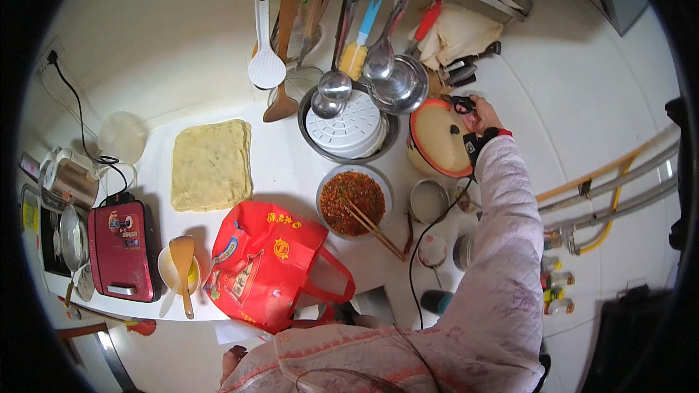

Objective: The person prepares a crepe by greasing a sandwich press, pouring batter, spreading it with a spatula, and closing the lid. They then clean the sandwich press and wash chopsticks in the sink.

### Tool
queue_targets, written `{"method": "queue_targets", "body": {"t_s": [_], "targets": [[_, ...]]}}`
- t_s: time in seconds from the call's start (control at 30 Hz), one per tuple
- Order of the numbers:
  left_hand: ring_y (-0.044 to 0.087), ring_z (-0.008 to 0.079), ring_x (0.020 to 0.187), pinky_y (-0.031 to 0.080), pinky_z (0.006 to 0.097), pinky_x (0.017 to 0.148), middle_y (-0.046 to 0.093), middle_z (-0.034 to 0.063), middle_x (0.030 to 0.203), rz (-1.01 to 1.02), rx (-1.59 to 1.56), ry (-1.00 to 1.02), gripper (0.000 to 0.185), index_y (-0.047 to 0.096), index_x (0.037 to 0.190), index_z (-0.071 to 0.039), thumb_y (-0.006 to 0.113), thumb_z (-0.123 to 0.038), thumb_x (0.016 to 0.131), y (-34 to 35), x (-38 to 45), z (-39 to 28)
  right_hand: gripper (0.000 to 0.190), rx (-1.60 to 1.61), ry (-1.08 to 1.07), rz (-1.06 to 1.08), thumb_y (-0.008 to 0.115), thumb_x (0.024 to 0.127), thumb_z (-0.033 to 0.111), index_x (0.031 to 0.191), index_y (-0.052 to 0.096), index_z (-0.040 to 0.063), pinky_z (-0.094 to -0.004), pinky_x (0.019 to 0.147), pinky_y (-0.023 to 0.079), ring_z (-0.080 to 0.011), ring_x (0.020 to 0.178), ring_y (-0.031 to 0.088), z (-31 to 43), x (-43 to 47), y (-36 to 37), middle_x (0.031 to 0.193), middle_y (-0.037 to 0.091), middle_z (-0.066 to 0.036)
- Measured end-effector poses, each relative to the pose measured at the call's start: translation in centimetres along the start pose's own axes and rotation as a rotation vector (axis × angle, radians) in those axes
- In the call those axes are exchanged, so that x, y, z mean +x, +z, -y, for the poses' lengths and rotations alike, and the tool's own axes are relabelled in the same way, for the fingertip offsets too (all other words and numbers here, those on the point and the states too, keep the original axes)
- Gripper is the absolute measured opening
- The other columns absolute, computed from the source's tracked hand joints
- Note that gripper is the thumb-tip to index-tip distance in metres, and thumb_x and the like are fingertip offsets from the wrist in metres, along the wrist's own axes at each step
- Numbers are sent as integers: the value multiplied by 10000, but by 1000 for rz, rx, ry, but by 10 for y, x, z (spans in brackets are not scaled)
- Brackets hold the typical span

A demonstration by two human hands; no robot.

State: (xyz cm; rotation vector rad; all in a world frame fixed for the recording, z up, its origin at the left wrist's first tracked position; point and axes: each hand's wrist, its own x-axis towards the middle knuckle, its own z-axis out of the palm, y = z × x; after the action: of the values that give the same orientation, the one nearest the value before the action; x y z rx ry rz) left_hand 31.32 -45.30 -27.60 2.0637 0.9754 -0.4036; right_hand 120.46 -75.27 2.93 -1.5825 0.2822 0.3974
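At the back right, my right hand (483,116) grips the black looped handle of what looks like kitchen scissors (462,103). Those scissors are beside the knife block (438,85), just above an enamel pot with an orange rim (437,139); their blades are hard to make out. Several dark-handled knives (464,72) stand in the block. Low in the view, my left hand (234,361) hangs near my body, partly hidden by the sleeve, so its grip is unclear. Before me are a bowl of red chili sauce (349,199) with wooden chopsticks (377,230) and stacked flatbreads (210,166).
A red shopping bag (267,267) stands at the counter's front edge. A red electric griddle (123,251) and a bowl with a wooden spatula (183,262) are left. Ladles and a rice paddle (266,65) hang overhead. A black cord (423,240) crosses the right side.
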Motion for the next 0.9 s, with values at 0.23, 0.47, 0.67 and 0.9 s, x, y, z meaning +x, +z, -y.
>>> {"method": "queue_targets", "body": {"t_s": [0.23,0.47,0.67,0.9], "targets": [[647,377,720,524,465,644,666,183,814,-74,-19,-55,156,664,892,-53,633,-179,806,29,-8,-12,342,41,86,73,549,929,409,975,575,71,-312,484,536,-168,498,572,5,48,-8,741,664,-119],[639,384,741,521,468,657,660,188,818,-225,25,15,150,659,893,-46,627,-169,815,22,-20,-58,773,80,50,162,602,776,693,1254,487,97,-389,843,511,-237,1040,606,-15,96,-16,1149,608,-131],[639,358,857,519,422,765,676,164,913,-199,-24,-137,187,661,946,-54,633,-182,812,8,-40,-106,656,67,86,73,694,798,538,1079,516,-27,-466,856,532,-256,899,644,-16,113,-21,1070,614,-129],[631,371,916,505,436,805,668,187,988,-112,-144,-163,262,659,1028,-69,595,-234,834,24,-50,-96,342,60,38,101,676,865,403,789,560,90,-282,594,520,-154,665,637,10,90,-21,775,652,-53]]}}
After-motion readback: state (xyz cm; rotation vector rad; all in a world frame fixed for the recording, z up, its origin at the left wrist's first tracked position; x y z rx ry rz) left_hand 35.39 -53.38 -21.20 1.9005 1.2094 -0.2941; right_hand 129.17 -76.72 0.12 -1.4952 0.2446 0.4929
